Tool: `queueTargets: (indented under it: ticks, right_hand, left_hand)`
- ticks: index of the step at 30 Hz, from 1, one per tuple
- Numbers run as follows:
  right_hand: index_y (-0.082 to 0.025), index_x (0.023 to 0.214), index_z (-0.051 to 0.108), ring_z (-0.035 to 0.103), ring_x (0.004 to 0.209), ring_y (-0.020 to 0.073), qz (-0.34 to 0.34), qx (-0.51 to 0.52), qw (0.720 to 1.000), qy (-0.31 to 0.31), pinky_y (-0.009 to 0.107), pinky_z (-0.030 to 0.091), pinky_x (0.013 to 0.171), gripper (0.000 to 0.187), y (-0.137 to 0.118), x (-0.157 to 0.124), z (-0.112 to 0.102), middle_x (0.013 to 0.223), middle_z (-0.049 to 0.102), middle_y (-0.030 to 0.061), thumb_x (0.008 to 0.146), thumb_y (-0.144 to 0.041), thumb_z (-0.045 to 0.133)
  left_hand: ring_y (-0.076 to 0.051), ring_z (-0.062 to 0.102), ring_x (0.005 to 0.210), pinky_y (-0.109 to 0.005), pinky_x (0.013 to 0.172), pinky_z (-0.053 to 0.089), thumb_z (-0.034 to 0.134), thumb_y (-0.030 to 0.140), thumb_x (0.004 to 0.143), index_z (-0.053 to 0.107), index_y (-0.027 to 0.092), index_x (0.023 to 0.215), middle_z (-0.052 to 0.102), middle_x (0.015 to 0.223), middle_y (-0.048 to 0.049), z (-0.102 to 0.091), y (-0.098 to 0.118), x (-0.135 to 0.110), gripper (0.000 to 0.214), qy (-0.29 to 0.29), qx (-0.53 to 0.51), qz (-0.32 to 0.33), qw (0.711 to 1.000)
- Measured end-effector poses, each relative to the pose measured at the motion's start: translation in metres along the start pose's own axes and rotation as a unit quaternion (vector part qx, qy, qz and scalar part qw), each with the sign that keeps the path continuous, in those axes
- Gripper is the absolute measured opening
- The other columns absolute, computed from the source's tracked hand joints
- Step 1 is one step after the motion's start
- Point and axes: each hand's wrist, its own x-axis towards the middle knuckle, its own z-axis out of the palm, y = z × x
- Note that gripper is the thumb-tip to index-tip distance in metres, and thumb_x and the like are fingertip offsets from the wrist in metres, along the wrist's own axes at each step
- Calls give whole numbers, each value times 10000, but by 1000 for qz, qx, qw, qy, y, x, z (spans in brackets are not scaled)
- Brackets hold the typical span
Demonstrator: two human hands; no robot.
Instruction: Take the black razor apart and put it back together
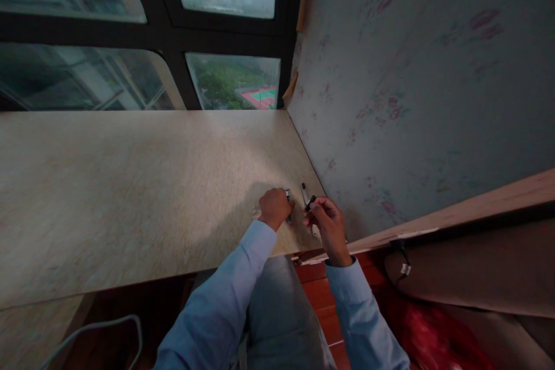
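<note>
Low over the near right corner of the stone-patterned ledge, my left hand (274, 207) is closed around a small silver and black object (287, 192); the fingers cover most of it. My right hand (328, 224) pinches a short black piece (310, 203) between thumb and fingertips. Just beyond those fingertips lies a slim pale stick-like object (304, 189) with a dark end. Under my right hand, a small white thing (315, 231) shows in part. The two hands are close together but apart.
The ledge (130, 185) runs left below dark-framed windows (232, 81). A flower-patterned wall (381, 110) borders it on the right. Below are a red-brown floor (318, 295), a grey cable (104, 321) at lower left and a brown padded surface (477, 266) at right.
</note>
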Motion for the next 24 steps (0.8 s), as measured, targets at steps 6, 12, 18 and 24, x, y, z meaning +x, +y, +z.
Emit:
queueTargets:
  ticks: [6,12,18,24]
  right_hand:
    - [-180,773,585,561,465,84,-12,4,1000,14,184,429,430,195,-4,-5,1,663,657,-15,773,-337,702]
    - [-184,777,591,641,562,117,-19,48,999,-9,204,476,461,182,-8,-18,20,781,691,10,795,-334,694]
    - [-190,847,597,670,577,134,-18,54,997,-59,241,533,499,169,-7,-31,55,806,714,19,804,-323,690]
    - [-203,1006,615,670,591,132,-8,56,997,-57,261,559,554,263,-3,-44,80,784,726,10,778,-292,712]
  left_hand:
    - [-225,649,734,-297,631,427,572,352,763,646,169,656,683,719,-93,-21,-20,-25,225,36,-213,-2,976]
    - [-145,600,535,-251,515,441,592,393,768,563,164,750,651,653,-35,-25,-65,-67,231,-106,-677,-11,728]
    - [-94,504,372,-201,354,340,609,353,788,577,164,1007,573,592,38,-24,-82,-102,291,-92,-791,-24,604]
    - [-26,419,386,-146,331,241,683,293,710,548,175,914,566,683,46,-28,-79,-128,271,-88,-849,-41,520]
